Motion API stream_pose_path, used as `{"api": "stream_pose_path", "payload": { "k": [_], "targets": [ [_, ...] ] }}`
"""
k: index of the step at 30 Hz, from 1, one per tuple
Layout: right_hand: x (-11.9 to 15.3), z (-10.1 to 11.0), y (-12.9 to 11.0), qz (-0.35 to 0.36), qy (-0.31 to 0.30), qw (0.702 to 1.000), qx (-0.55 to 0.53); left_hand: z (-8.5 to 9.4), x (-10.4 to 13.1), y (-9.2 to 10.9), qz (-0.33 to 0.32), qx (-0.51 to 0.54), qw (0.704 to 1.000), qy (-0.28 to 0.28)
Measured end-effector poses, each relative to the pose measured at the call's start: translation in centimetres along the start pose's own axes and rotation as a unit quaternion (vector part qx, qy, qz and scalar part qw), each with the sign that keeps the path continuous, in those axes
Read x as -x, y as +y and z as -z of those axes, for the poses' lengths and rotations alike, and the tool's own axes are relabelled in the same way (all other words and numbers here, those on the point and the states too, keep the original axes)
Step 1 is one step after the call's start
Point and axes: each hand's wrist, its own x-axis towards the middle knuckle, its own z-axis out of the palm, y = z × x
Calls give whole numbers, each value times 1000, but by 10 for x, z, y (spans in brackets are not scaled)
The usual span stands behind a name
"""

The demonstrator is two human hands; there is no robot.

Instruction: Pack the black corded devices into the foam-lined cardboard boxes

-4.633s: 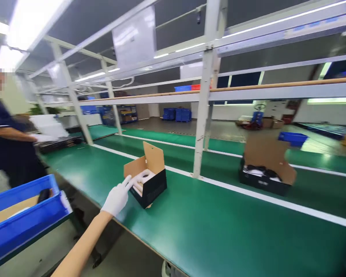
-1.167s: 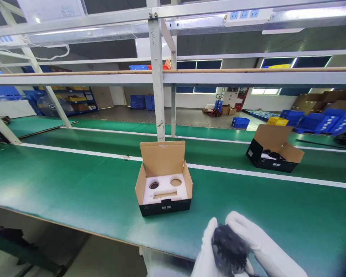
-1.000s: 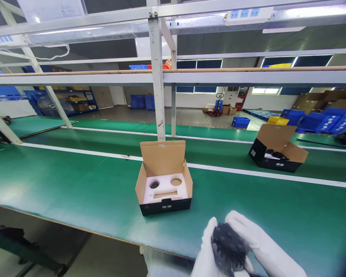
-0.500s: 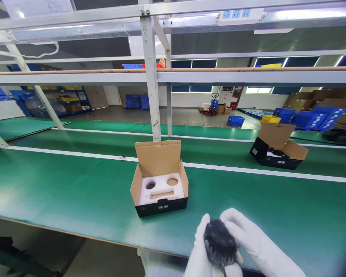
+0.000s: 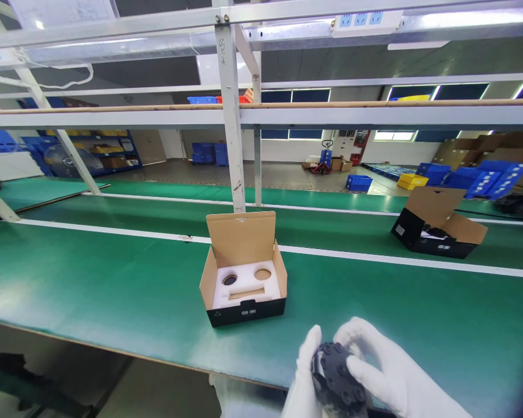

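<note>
Gloves on both hands, and they've got a round black knobbly part (image 5: 337,377) wrapped up between them at the near edge of the green belt (image 5: 113,284). Left hand (image 5: 303,389) cups its side, right hand (image 5: 386,377) curls over the top. Just beyond sits an open box (image 5: 243,273), white foam insert (image 5: 244,287) showing. Another open box (image 5: 438,229) is well off to the right.

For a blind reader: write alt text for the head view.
Two white-gloved hands, left and right, hold a black knobbly part above a green belt. Beyond sits an open box with white foam; another open box stands far right.
</note>
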Motion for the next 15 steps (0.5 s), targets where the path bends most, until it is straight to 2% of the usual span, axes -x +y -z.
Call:
{"api": "stream_pose_path", "payload": {
  "k": [3,9,15],
  "targets": [
    [1,1,-5,-1,-2,1000,9,0,7,4,-60,-69,996,-17],
    [5,-1,-13,0,-15,999,30,2,9,5,-99,-159,982,-28],
    [5,3,-7,40,13,999,27,19,2,6,-213,-310,923,-79]
  ]
}}
